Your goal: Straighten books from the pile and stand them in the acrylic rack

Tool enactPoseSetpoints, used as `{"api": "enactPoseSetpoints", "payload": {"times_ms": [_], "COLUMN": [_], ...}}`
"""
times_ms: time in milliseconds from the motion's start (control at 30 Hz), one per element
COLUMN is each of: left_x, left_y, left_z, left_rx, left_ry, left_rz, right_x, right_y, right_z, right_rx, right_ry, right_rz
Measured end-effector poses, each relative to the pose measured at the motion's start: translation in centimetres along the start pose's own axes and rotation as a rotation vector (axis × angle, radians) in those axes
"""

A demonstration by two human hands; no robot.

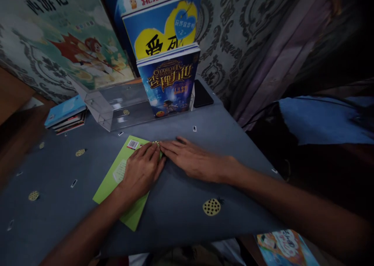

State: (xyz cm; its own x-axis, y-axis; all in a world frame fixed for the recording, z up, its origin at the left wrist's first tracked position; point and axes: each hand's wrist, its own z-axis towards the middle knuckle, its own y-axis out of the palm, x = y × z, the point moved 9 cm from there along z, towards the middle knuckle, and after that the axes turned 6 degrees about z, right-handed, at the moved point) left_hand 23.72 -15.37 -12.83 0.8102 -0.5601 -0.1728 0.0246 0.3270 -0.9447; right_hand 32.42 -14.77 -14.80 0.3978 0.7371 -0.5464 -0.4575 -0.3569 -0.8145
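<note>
Head camera, close, looking down at table (pixel 187 203).

Dim overall; right edge nearly black; corners stretched; slightly soft.

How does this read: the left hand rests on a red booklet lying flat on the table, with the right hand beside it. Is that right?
Not quite: the booklet is green, not red, as the head view shows. The left hand does rest on it, flat on the table, with the right hand beside it.
</note>
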Motion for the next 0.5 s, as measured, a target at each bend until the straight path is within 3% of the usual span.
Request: {"api": "enactPoseSetpoints", "payload": {"times_ms": [500], "left_x": [0.29], "left_y": [-0.60], "left_z": [0.32], "left_rx": [0.054], "left_ry": [0.093], "left_rz": [0.009], "right_x": [-0.28], "right_y": [-0.52], "right_z": [-0.07], "right_rx": [-0.054], "right_ry": [0.045], "right_rz": [-0.013]}}
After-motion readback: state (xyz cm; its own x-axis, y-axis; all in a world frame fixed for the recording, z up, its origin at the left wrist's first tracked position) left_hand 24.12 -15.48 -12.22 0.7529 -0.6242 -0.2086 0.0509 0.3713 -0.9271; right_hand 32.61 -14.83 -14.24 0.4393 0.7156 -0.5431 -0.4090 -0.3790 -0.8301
